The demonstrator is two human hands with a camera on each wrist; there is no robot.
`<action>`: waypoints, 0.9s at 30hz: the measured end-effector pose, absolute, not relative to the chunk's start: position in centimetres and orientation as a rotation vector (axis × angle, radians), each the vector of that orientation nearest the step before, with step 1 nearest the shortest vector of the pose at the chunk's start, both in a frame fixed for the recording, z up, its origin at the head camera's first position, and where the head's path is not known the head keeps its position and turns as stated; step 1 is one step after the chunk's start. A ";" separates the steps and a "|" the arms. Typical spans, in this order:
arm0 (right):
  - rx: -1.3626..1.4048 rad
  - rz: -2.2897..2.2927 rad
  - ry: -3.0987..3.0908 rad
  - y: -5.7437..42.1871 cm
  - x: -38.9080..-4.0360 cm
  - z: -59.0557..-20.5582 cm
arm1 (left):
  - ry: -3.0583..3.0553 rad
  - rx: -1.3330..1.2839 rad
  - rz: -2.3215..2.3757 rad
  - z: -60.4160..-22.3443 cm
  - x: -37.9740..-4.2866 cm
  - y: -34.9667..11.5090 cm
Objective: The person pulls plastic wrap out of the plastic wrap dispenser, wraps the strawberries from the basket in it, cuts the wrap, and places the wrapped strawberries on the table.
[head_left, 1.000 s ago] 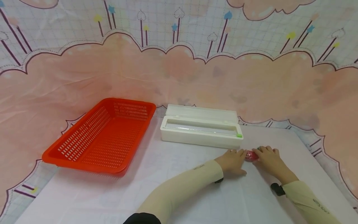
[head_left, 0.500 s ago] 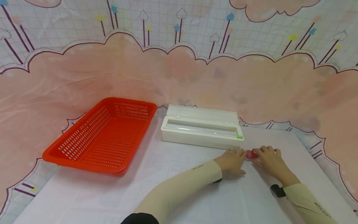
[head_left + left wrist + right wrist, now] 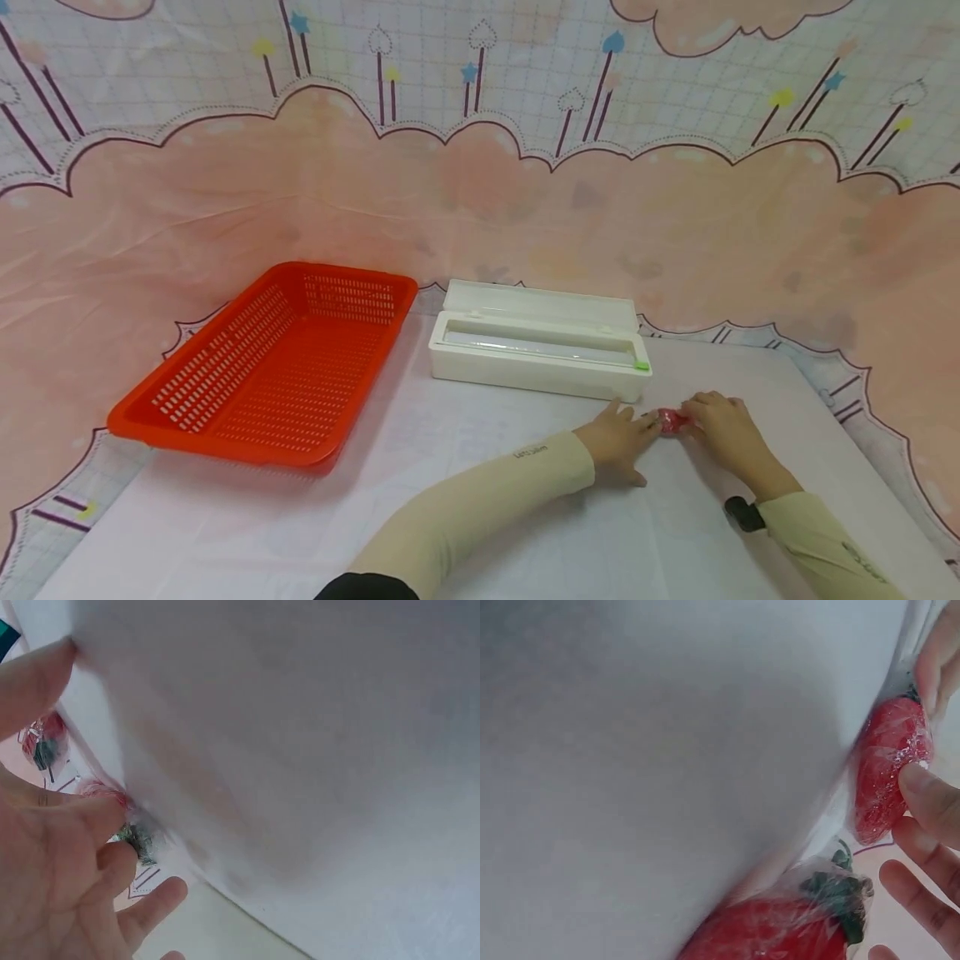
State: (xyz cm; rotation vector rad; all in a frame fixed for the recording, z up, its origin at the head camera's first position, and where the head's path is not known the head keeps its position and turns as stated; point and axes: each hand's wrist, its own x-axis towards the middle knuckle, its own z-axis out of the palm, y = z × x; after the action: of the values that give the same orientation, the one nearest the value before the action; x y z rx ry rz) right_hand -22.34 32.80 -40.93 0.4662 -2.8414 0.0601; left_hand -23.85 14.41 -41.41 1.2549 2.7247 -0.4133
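Note:
A small red, strawberry-like thing [image 3: 670, 421] wrapped in clear film lies on the white table surface between my hands. My right hand [image 3: 727, 433] pinches its right side, and the thumb [image 3: 922, 787] lies on the film in the right wrist view. My left hand [image 3: 615, 442] touches its green-tipped end with bent fingertips while the thumb is spread away. Another film-wrapped red thing with a green stem [image 3: 765, 930] shows low in the right wrist view; from the head I cannot make it out. Just behind stands a white cling film dispenser [image 3: 540, 379], its lid raised.
At the left sits a large orange-red plastic basket [image 3: 300, 375] with slotted sides. A patterned cloth backdrop [image 3: 480, 208] hangs behind the table. The dispenser's front right corner is close to my left fingertips.
The wrapped red thing has shifted slightly left and toward me. My left fingers have drawn back a little with it, while the right hand stays nearly in place.

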 end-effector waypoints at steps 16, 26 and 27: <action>0.386 0.212 -2.980 33.4 -22.8 -40.3 | 2.610 1.270 -0.395 -40.9 -25.5 14.9; 0.395 0.193 -2.988 33.1 -22.9 -39.1 | 2.718 1.381 -0.162 -40.1 -25.9 10.9; 0.404 0.201 -2.964 32.8 -22.9 -38.9 | 2.750 1.387 -0.139 -39.9 -25.9 10.2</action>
State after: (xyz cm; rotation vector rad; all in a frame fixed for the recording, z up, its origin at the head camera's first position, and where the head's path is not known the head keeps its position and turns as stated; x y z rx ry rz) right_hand -22.85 32.82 -38.85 0.4036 -2.9639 0.2010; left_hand -25.86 10.16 -39.90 1.3866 2.7496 -0.1389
